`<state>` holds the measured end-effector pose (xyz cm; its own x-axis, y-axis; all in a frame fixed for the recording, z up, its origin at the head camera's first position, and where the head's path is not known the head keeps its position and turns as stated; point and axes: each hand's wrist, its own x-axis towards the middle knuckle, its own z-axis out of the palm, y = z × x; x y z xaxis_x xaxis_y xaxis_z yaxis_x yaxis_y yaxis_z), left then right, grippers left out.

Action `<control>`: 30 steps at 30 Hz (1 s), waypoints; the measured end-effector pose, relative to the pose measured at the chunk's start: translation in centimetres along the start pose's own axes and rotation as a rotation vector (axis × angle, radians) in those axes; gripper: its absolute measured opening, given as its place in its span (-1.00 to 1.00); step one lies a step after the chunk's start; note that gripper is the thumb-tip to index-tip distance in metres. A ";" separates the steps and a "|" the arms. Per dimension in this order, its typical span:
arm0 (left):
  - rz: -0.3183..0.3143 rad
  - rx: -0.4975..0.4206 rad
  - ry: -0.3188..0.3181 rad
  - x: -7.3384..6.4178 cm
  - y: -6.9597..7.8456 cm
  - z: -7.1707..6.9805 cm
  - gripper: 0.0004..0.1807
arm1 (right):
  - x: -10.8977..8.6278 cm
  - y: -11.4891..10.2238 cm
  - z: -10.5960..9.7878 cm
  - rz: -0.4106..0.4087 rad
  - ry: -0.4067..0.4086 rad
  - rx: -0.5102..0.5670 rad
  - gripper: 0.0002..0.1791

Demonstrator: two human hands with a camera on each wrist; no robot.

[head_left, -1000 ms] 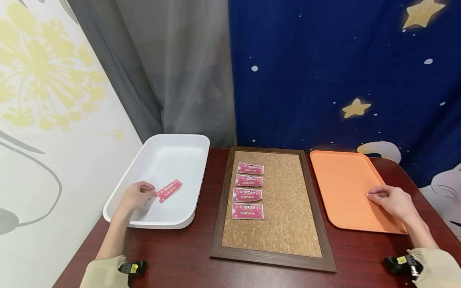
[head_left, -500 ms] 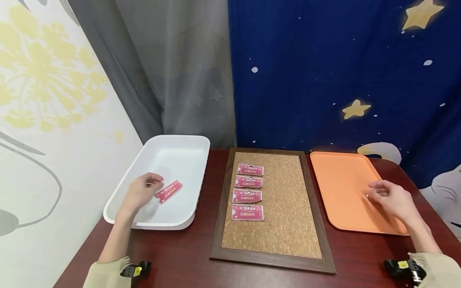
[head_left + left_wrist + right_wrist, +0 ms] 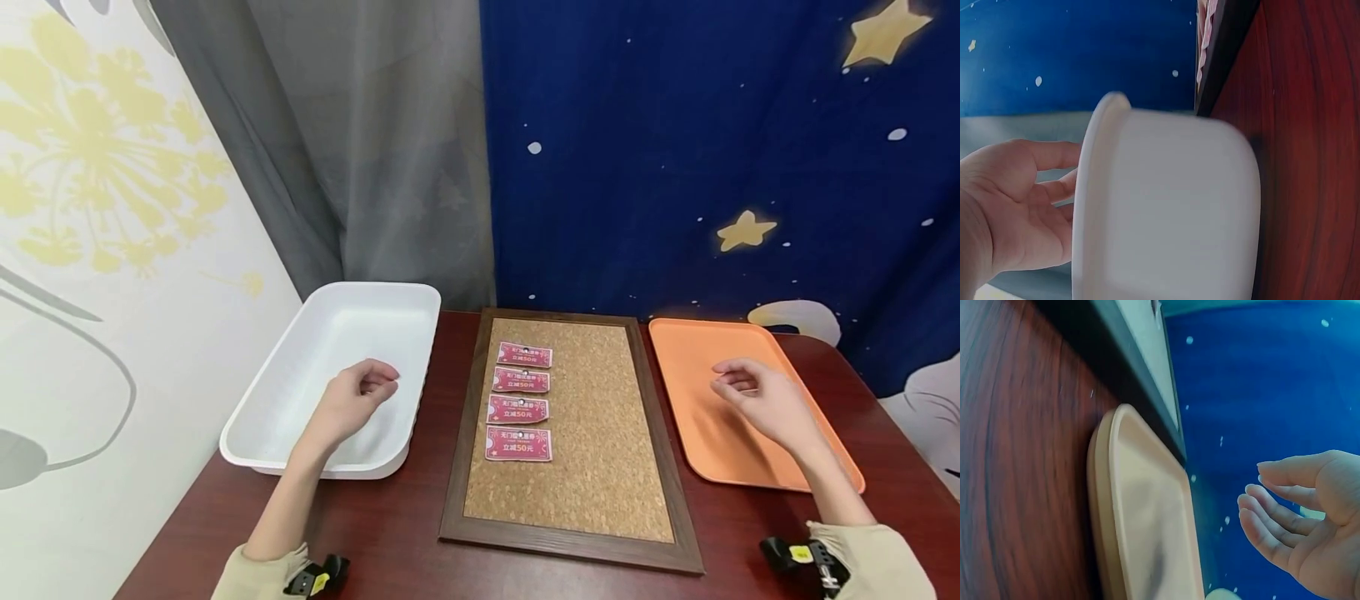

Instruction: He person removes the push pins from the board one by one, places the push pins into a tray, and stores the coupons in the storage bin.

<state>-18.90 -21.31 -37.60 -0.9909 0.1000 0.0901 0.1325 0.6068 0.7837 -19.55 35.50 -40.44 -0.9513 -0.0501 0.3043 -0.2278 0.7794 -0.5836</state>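
My left hand [image 3: 351, 402] hangs over the right part of the white basin [image 3: 322, 333], palm down, fingers loosely bent with a gap at the thumb. In the left wrist view, the basin's rim hides its fingertips. Over the orange tray [image 3: 697, 350], my right hand [image 3: 768, 408] is raised, its shadow on the tray. Seen from the right wrist, its fingers [image 3: 1272, 522] curve loosely, with nothing visible between them. Framed in dark wood, a cork board [image 3: 592, 450] lies between basin and tray. Several pink coupons [image 3: 519, 445] are pinned down its left side, one above another.
Basin, board and tray stand in a row on a dark red wooden table [image 3: 382, 533]. Behind them hang a grey curtain [image 3: 405, 167] and a blue one with stars [image 3: 600, 192]. A patterned white wall [image 3: 150, 350] rises at the left.
Both hands have moved inward, the left to the right and the right to the left. The loose coupon seen in the basin and a small white dot at the right fingertips no longer show.
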 end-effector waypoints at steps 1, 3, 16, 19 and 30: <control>0.003 -0.004 -0.008 -0.1 0.2 0.3 -0.80 | 0.0 -0.5 0.2 -0.009 -0.005 0.011 -0.70; 0.009 -0.019 -0.027 -0.3 0.7 0.8 -0.80 | 0.1 -1.4 0.6 -0.027 -0.012 0.027 -0.70; 0.100 -0.067 -0.063 -0.5 3.1 4.2 -0.89 | 0.9 -8.1 4.6 -0.105 -0.103 0.115 -0.78; 0.101 -0.083 -0.079 -0.5 3.5 5.2 -0.90 | 1.1 -9.5 5.9 -0.133 -0.135 0.153 -0.81; 0.163 -0.065 -0.150 -0.3 3.8 8.8 -0.92 | 1.3 -13.3 10.9 -0.239 -0.258 0.228 -0.81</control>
<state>-17.92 -12.13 -40.03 -0.9412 0.3120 0.1299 0.2839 0.5218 0.8044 -19.98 18.26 -40.46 -0.8805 -0.3902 0.2691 -0.4606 0.5704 -0.6801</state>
